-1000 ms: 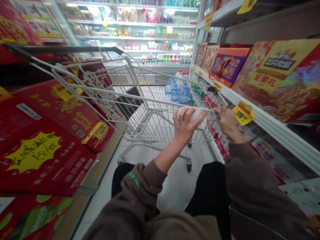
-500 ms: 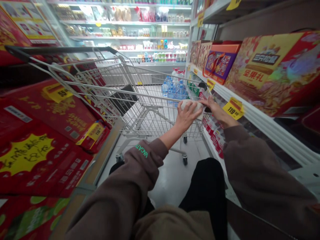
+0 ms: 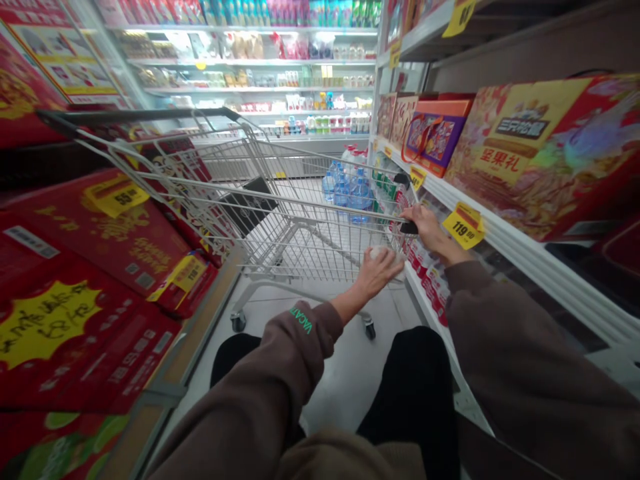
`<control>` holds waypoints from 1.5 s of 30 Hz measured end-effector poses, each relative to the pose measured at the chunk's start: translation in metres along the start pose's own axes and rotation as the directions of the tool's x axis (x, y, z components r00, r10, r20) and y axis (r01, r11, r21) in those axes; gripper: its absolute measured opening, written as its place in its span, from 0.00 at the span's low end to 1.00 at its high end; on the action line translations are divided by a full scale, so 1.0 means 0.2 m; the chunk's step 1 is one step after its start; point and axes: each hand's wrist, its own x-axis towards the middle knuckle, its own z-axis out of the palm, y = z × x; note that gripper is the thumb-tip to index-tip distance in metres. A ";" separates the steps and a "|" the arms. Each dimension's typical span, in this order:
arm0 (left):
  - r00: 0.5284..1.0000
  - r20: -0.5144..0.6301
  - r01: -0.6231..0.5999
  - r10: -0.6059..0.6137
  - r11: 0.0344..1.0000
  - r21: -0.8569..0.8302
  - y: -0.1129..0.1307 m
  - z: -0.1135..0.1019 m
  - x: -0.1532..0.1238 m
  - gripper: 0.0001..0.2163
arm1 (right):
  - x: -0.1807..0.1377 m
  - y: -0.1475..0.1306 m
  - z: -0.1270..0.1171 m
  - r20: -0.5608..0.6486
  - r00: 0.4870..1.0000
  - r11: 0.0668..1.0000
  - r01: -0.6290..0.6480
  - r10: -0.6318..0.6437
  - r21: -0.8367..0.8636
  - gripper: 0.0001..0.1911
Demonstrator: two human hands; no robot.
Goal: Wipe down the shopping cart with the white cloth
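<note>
A wire shopping cart (image 3: 280,220) stands in the aisle ahead of me, seen from its side. My right hand (image 3: 425,227) is closed round the top rail of the cart at its right corner, by a black end cap. Lower down, my left hand (image 3: 379,268) presses a white cloth (image 3: 379,253) against the cart's wire side; the fingers curl over the cloth. Both arms wear brown sleeves. My knees in black trousers show at the bottom.
Red gift boxes (image 3: 100,267) with yellow price tags fill the left shelves. The right shelf (image 3: 525,250) holds boxed gift sets, with a yellow 119 tag (image 3: 463,227). Blue water bottles (image 3: 350,187) stand beyond the cart. A lit chiller (image 3: 260,73) closes the aisle's far end.
My left hand has slid the white cloth down from the cart's top rail to the lower wire side. My right hand has stayed on the rail's right corner.
</note>
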 end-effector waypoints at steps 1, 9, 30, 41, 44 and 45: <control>1.000 0.000 0.008 -0.008 1.000 -0.005 0.01 0.01 -0.03 0.15 | 0.00 0.00 0.00 0.002 1.000 1.000 0.007 -0.007 -0.013 0.57; 0.980 -0.179 0.068 -0.083 0.994 -0.088 -0.06 -0.07 0.19 0.20 | -0.02 -0.01 0.01 -0.022 0.998 0.997 0.056 -0.057 -0.058 0.56; 0.989 -0.129 -0.076 0.075 0.997 0.000 -0.01 -0.03 0.08 0.14 | -0.10 -0.14 0.19 -0.230 0.970 0.990 0.055 -0.084 -0.131 0.50; 0.896 -0.226 0.395 -0.381 0.919 0.017 -0.45 -0.17 -0.24 0.21 | -0.11 -0.15 0.17 -0.203 0.973 0.992 0.094 -0.108 -0.081 0.46; 0.829 -0.285 0.504 -0.481 0.864 0.009 -0.32 -0.14 -0.19 0.18 | -0.11 -0.17 0.19 -0.232 0.966 0.992 0.093 -0.112 -0.091 0.45; 0.826 -0.301 0.501 -0.477 0.865 0.002 -0.26 -0.13 -0.14 0.17 | -0.11 -0.17 0.19 -0.232 0.966 0.991 0.094 -0.114 -0.093 0.45</control>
